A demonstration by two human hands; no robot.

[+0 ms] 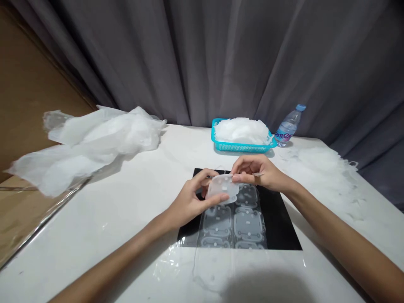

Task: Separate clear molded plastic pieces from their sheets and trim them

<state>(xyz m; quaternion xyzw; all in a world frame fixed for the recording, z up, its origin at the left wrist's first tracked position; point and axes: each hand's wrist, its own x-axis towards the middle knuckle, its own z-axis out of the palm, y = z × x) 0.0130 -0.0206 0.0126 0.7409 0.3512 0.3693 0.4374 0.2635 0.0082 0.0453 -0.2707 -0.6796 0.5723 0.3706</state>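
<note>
Above a black sheet (280, 223), my left hand (197, 193) grips a translucent white rounded-square piece (222, 189) between thumb and fingers. The piece is tilted, with small round marks on its face. My right hand (252, 170) pinches the piece's upper right edge. A thin pale sliver (258, 174) sticks out by the right fingers; what it belongs to is not clear. Under both hands lies a clear sheet (233, 227) with several similar rounded-square shapes in rows, partly on the black sheet and reaching past its near edge.
At the back stands a turquoise basket (244, 147) heaped with white translucent pieces. Beside it a water bottle (287, 128) leans in view. Crumpled white plastic bags (110, 134) lie at the left, near cardboard (31, 84). Translucent scraps (322, 172) spread at the right; a grey curtain (221, 63) hangs behind.
</note>
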